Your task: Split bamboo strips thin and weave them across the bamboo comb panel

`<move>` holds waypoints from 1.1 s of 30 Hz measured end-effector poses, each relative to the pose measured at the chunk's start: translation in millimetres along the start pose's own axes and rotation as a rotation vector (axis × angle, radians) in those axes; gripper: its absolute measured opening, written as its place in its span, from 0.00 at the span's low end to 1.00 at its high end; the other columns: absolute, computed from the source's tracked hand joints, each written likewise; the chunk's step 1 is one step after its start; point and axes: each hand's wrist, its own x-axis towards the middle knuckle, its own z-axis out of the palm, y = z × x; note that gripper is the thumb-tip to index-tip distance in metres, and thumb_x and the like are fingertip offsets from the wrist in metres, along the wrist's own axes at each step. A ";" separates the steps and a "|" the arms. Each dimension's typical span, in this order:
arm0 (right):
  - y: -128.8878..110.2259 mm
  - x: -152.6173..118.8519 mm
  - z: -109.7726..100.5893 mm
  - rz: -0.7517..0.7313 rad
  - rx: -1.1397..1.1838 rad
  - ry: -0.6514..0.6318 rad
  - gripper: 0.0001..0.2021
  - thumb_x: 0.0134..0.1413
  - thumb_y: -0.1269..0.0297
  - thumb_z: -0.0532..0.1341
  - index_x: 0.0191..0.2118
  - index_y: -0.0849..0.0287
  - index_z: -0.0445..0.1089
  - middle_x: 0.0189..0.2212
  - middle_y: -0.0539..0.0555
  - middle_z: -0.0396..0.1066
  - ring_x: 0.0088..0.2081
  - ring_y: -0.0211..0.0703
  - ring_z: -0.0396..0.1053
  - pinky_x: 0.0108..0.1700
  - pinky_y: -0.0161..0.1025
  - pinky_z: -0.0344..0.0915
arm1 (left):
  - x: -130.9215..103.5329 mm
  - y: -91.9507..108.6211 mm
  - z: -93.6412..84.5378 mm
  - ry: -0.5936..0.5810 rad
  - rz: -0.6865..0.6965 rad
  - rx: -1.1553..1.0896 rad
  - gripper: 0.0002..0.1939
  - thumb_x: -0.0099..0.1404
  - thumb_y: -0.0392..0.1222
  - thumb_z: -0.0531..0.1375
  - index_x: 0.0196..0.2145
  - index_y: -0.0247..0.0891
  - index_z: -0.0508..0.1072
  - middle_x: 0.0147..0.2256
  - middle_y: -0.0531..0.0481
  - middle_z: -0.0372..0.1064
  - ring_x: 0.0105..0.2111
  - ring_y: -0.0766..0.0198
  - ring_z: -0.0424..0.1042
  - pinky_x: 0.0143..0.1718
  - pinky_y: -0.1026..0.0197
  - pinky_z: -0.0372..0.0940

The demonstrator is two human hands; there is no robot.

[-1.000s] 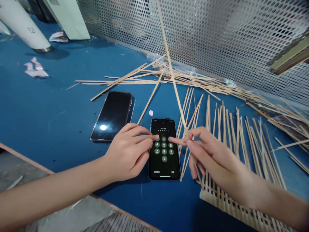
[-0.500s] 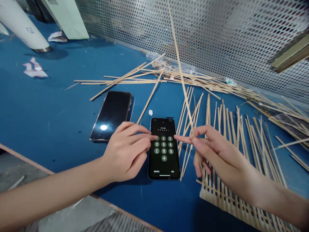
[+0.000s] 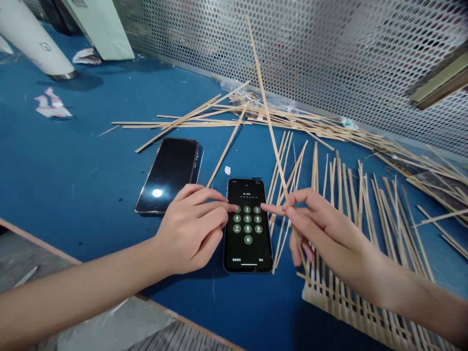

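Right hand [image 3: 321, 229] — forefinger over the keypad's right column, long bamboo strip [image 3: 268, 117] pinched between its other fingers, leaning further left than half a second ago. Left hand [image 3: 193, 229] — curled, empty, forefinger on the left column, unmoved. Lit phone [image 3: 248, 243] flat on blue table [image 3: 73, 161]; dark phone [image 3: 170, 173] left; woven strips [image 3: 351, 243] right.

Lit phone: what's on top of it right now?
On the lit phone, the left hand rests fingertips at the keypad's left edge; the right hand, holding a strip, points at the keypad's right. The phone's left edge is covered.
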 end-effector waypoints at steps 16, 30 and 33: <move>-12.1 7.6 -1.3 0.100 0.000 -0.113 0.12 0.65 0.53 0.43 0.41 0.54 0.55 0.14 0.43 0.61 0.20 0.37 0.64 0.24 0.34 0.59 | 0.0 0.4 0.0 -0.011 -0.009 -0.008 0.09 0.57 0.28 0.50 0.24 0.37 0.64 0.36 0.50 0.76 0.38 0.58 0.70 0.40 0.52 0.58; -12.0 7.8 -0.8 0.098 0.055 -0.118 0.11 0.66 0.54 0.44 0.39 0.54 0.55 0.15 0.43 0.61 0.20 0.35 0.64 0.25 0.33 0.60 | -1.3 -0.8 1.2 -0.033 -0.011 -0.015 0.09 0.58 0.28 0.50 0.24 0.36 0.65 0.37 0.49 0.75 0.39 0.57 0.71 0.41 0.51 0.58; -10.5 7.6 -0.9 0.051 0.088 -0.069 0.12 0.65 0.53 0.44 0.39 0.54 0.57 0.16 0.44 0.61 0.20 0.36 0.65 0.23 0.34 0.60 | -1.5 -0.7 2.9 -0.070 -0.040 -0.003 0.09 0.59 0.29 0.50 0.25 0.37 0.66 0.35 0.49 0.75 0.39 0.56 0.70 0.43 0.50 0.58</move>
